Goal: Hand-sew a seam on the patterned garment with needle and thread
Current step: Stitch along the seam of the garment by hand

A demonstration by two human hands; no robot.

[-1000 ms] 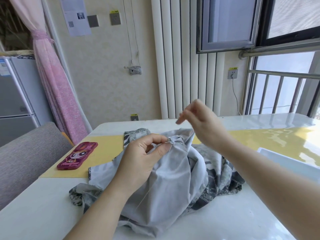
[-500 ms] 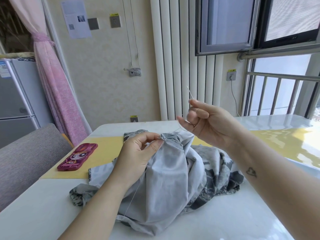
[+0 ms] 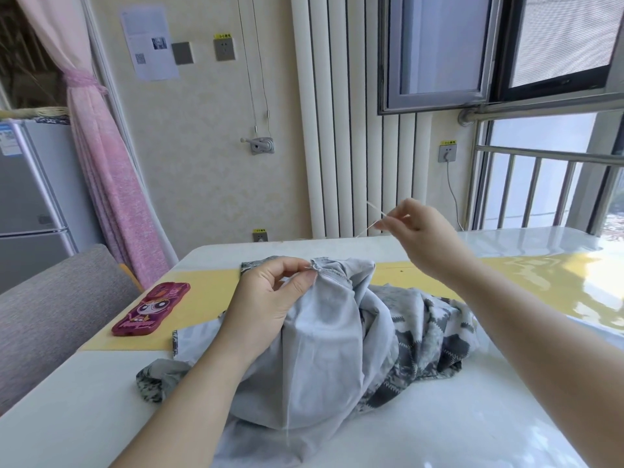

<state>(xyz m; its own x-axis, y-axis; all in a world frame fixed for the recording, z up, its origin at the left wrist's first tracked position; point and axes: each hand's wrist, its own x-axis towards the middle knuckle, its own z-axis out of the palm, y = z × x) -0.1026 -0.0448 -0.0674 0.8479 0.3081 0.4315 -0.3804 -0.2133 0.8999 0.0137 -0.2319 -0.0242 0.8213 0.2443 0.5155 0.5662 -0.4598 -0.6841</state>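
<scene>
The patterned garment [image 3: 337, 349], pale grey inside out with a grey zigzag print at the right, lies bunched on the white table [image 3: 84, 410]. My left hand [image 3: 270, 305] pinches its stitched edge between thumb and fingers and lifts it into a peak. My right hand [image 3: 418, 231] is raised above and to the right of that peak. It pinches a thin needle [image 3: 374, 210] that points up and left. A pale thread [image 3: 364, 231] runs from those fingers down toward the held edge.
A pink phone [image 3: 152, 309] in a cartoon case lies on a yellow mat [image 3: 206, 292] at the left. A grey sofa [image 3: 50, 305] stands beside the table's left edge. Behind the table are a white radiator [image 3: 337, 130], a window railing [image 3: 540, 190] and a pink curtain [image 3: 108, 184].
My right hand has risen up and away to the right of the fabric, drawing the needle and thread out. My left hand has kept its pinch on the stitched edge.
</scene>
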